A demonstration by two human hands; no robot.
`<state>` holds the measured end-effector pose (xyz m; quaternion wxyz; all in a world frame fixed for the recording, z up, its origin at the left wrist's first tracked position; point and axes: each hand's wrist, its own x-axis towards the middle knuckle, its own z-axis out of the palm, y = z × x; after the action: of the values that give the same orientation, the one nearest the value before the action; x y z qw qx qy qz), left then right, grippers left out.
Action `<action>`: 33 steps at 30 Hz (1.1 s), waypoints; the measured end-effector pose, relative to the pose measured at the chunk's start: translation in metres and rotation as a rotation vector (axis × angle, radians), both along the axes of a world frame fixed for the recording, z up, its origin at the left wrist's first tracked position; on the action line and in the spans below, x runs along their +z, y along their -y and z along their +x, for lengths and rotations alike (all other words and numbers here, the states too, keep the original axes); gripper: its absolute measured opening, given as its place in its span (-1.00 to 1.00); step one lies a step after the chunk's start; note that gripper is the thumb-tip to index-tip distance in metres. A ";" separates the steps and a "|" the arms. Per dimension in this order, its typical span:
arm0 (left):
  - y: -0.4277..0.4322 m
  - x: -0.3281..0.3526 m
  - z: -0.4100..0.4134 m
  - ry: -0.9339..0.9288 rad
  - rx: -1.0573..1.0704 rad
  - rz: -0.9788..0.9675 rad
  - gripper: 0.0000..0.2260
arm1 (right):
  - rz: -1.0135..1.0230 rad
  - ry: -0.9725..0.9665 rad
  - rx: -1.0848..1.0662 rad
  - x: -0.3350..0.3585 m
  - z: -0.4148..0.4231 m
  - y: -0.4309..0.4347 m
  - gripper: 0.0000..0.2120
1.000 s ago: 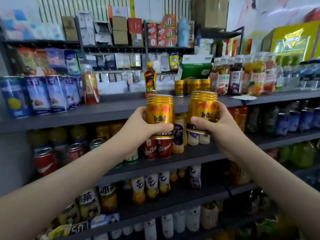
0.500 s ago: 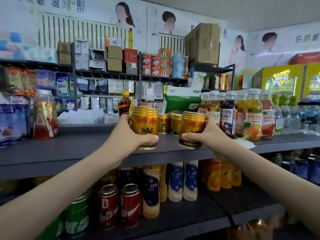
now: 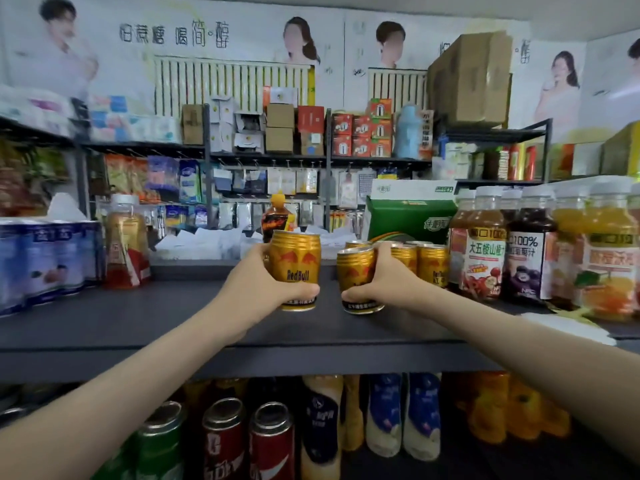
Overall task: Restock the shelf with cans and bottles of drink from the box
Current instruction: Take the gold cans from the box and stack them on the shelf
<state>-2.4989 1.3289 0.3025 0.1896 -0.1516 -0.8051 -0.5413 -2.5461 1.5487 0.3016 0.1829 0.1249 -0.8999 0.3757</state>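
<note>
Mid-restock. The person's left hand (image 3: pixel 258 294) wraps fingers and thumb round a gold Red Bull can (image 3: pixel 296 268), upright, base at or just above the shelf (image 3: pixel 138 317); I cannot tell if it touches. The right hand (image 3: pixel 388 284) grips a second gold can (image 3: pixel 355 271) from its right side. That one leans a little, with its base at the shelf surface too. The two cans are near each other but apart.

Done: a small cluster of matching gold cans (image 3: pixel 424 261) already stands just behind the right hand, beside the green carton (image 3: pixel 412 216). Judging by that, these two are about to join the row. Left to do: set both down, let go, push them back into line. The supply box is not in view, so I cannot tell how much stock remains.

Surface: a dark grey flat shelf board with open space on the left half. On it, a blue multipack of cans (image 3: pixel 45 265) sits far left with a red-label tea bottle (image 3: pixel 126 240) next to it, and juice bottles (image 3: pixel 485 258) with white caps are packed along the right.

The lower shelf holds red and green cans (image 3: pixel 221 441) and milk-drink bottles. It's a small shop. A rack behind carries hanging packets and small cartons, a large cardboard box (image 3: pixel 471 77) sits up high, and advert posters with Chinese text cover the wall.
</note>
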 end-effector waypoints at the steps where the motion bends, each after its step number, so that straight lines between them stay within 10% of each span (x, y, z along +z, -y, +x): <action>1: 0.000 0.004 0.000 0.000 0.011 0.012 -0.28 | 0.032 -0.002 0.016 0.001 -0.003 -0.001 -0.02; 11: -0.023 0.016 0.001 -0.027 0.113 0.024 -0.16 | 0.640 -0.116 0.272 0.030 -0.009 -0.029 -0.11; 33: -0.010 0.017 0.007 -0.013 0.247 0.123 -0.26 | 0.889 -0.185 -0.005 0.041 -0.074 -0.039 -0.16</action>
<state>-2.4918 1.3391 0.3196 0.2691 -0.0431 -0.7815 -0.5612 -2.6200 1.5876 0.3423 0.1919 0.2220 -0.9541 -0.0604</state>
